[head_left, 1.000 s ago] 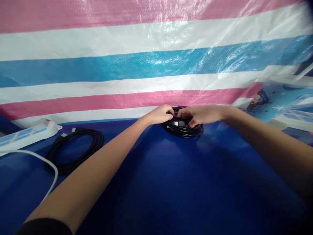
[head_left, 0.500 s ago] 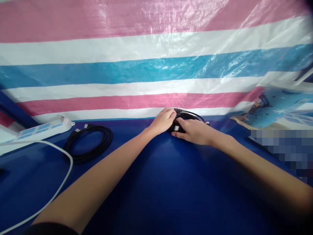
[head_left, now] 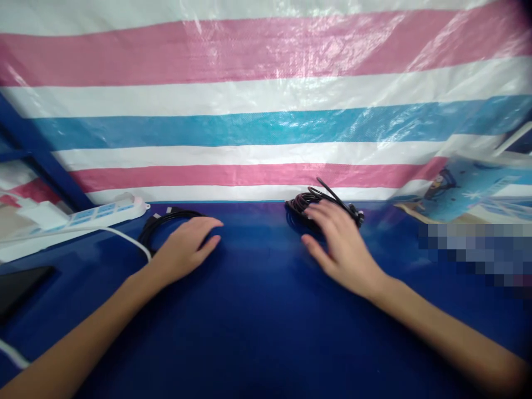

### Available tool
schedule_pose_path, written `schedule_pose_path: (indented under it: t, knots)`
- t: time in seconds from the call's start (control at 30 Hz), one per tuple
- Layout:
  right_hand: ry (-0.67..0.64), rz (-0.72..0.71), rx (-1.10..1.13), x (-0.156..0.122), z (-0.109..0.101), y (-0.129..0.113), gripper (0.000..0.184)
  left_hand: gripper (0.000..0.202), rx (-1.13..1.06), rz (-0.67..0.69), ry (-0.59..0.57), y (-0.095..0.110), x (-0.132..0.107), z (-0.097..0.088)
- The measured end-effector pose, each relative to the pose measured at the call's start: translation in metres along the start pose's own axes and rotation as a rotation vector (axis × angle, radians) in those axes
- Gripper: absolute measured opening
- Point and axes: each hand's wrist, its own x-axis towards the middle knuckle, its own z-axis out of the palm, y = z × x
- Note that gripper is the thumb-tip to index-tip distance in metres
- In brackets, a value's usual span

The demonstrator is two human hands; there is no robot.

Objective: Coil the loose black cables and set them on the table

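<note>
Two coils of black cable lie on the blue table [head_left: 257, 310]. My left hand [head_left: 185, 249] lies flat and open over the left coil [head_left: 166, 219], covering most of it. My right hand [head_left: 338, 241] is open with fingers spread, its fingertips touching the near side of the bundled right coil [head_left: 320, 202] by the striped sheet. That bundle has loose ends sticking up. Neither hand holds anything.
A white power strip [head_left: 95, 213] with a white cord [head_left: 124, 235] lies at the left. A striped pink, white and blue plastic sheet [head_left: 266, 116] hangs behind the table. A dark flat object [head_left: 20, 282] sits at the left edge. A cartoon-printed blue item [head_left: 469, 183] is at right.
Both hands let go of the right coil. My left hand moved left onto the other coil. My right hand drew back a little and opened. The camera view shifted.
</note>
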Motion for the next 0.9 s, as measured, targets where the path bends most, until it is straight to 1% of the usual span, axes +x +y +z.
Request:
schedule_pose_path:
  t: [0.07,0.1,0.17,0.2,0.27,0.33,0.4,0.43,0.5,0.57,0.6,0.63,0.67,0.7,0.73,0.77,0.8,0.83,0.87,0.9]
  knots:
    - [-0.113,-0.138,0.056,-0.006,0.007,-0.018,0.040,0.052,0.047,-0.116,-0.010,-0.026,-0.015,-0.010]
    - [-0.169,-0.189,0.086,-0.008,0.010,-0.024,0.037,0.057,0.089,-0.194,-0.073,-0.035,-0.020,-0.013]
    - [-0.250,-0.228,0.144,-0.007,0.014,-0.028,0.033,0.064,0.150,-0.261,-0.137,-0.047,-0.025,-0.015]
    - [-0.271,-0.215,0.171,-0.007,0.015,-0.027,0.032,0.064,0.178,-0.262,-0.155,-0.051,-0.025,-0.016]
    - [-0.294,-0.161,0.227,-0.005,0.016,-0.023,0.030,0.058,0.220,-0.218,-0.146,-0.054,-0.023,-0.015]
    - [-0.311,-0.107,0.294,-0.004,0.016,-0.020,0.027,0.052,0.237,-0.168,-0.128,-0.050,-0.023,-0.013]
    - [-0.322,-0.048,0.370,-0.002,0.015,-0.022,0.024,0.052,0.197,-0.119,-0.139,-0.034,-0.025,-0.010]
    - [-0.322,-0.006,0.411,-0.001,0.015,-0.024,0.024,0.053,0.158,-0.081,-0.171,-0.020,-0.028,-0.008]
    - [-0.309,0.107,0.496,0.002,0.015,-0.030,0.033,0.053,0.065,0.038,-0.292,0.018,-0.033,-0.002]
    - [-0.297,0.216,0.587,0.003,0.016,-0.034,0.041,0.054,-0.019,0.227,-0.442,0.057,-0.038,0.005]
    - [-0.303,0.251,0.631,0.003,0.016,-0.036,0.044,0.051,-0.056,0.307,-0.518,0.072,-0.039,0.009]
    - [-0.319,0.269,0.674,0.002,0.017,-0.036,0.047,0.048,-0.090,0.359,-0.527,0.082,-0.039,0.013]
    - [-0.342,0.275,0.714,0.002,0.017,-0.036,0.051,0.043,-0.112,0.367,-0.493,0.085,-0.038,0.018]
    - [-0.370,0.277,0.748,0.001,0.017,-0.036,0.056,0.039,-0.124,0.319,-0.382,0.083,-0.035,0.022]
    - [-0.395,0.280,0.774,0.000,0.016,-0.035,0.057,0.036,-0.130,0.227,-0.250,0.075,-0.032,0.025]
    - [-0.415,0.287,0.795,0.000,0.015,-0.034,0.054,0.035,-0.129,0.095,-0.126,0.065,-0.029,0.029]
    - [-0.431,0.296,0.811,-0.001,0.014,-0.033,0.051,0.037,-0.128,-0.040,-0.058,0.054,-0.025,0.031]
    - [-0.442,0.307,0.825,-0.001,0.013,-0.032,0.048,0.039,-0.127,-0.152,-0.034,0.044,-0.021,0.032]
    - [-0.445,0.318,0.840,0.000,0.012,-0.032,0.046,0.042,-0.123,-0.233,-0.031,0.036,-0.018,0.034]
    - [-0.440,0.331,0.857,0.000,0.012,-0.033,0.043,0.044,-0.117,-0.274,-0.045,0.031,-0.016,0.034]
